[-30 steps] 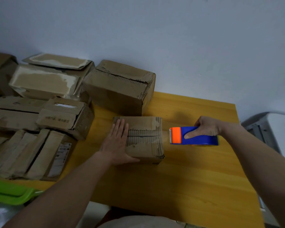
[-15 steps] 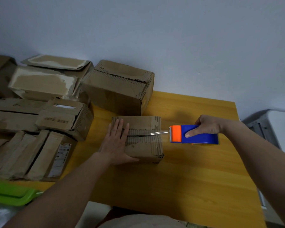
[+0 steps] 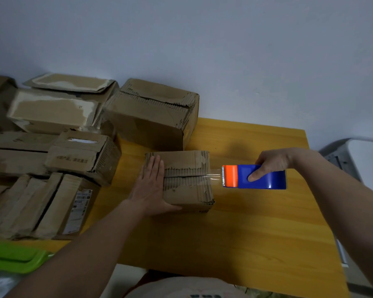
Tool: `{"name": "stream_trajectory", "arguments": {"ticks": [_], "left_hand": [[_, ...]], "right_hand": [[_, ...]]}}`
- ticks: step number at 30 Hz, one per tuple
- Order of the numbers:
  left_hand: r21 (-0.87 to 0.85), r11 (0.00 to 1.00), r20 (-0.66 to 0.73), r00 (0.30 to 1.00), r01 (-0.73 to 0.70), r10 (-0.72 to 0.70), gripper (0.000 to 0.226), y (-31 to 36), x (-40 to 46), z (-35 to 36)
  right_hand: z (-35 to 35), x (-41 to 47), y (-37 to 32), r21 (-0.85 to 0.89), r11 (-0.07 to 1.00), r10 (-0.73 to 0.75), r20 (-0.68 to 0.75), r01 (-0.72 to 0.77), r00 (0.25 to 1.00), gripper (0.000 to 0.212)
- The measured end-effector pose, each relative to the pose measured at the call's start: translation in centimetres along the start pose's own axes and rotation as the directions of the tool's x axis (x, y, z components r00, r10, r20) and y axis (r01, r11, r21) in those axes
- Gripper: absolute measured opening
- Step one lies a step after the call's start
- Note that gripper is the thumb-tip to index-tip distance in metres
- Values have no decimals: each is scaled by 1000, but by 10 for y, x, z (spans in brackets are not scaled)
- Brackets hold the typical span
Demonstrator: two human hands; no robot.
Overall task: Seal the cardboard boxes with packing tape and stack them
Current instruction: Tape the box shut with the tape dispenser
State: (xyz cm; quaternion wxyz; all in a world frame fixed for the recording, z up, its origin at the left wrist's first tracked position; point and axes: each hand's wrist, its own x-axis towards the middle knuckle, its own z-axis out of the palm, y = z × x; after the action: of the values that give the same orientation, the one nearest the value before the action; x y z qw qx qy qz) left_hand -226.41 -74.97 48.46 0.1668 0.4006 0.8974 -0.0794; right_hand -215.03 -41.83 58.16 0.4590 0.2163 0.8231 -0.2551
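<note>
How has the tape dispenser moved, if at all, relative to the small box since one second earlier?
Cannot tell: the tape dispenser sits just right of the small box, as before; only a clear tape strip now spans the gap.

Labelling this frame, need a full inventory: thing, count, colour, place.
small box: 1, brown, table centre, under left hand
tape dispenser: 1, blue and orange, right of small box, clear tape stretched to it
other boxes: several, brown, worn, piled at left and back
table: 1, yellow wood
green lid: 1, lower left
grey chair: 1, far right
hands: left hand flat on small box; right hand gripping dispenser
</note>
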Motion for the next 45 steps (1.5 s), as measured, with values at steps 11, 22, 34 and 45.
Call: {"name": "stream_trajectory", "arguments": {"ticks": [11, 22, 34, 45], "left_hand": [[-19, 1000, -5, 1000, 17, -17, 145, 3, 0, -1], [-31, 999, -13, 1000, -6, 5, 138, 3, 1, 1], [-35, 999, -18, 999, -31, 31, 128, 3, 1, 3], [-57, 998, -6, 1000, 8, -9, 131, 8, -2, -3]], "right_hand": [[0, 1, -5, -16, 997, 71, -44, -72, 997, 37], [8, 6, -11, 18, 986, 167, -88, -166, 982, 49], [27, 4, -50, -58, 957, 256, -302, -285, 918, 47], [96, 29, -6, 168, 895, 432, -563, -414, 705, 49]]}}
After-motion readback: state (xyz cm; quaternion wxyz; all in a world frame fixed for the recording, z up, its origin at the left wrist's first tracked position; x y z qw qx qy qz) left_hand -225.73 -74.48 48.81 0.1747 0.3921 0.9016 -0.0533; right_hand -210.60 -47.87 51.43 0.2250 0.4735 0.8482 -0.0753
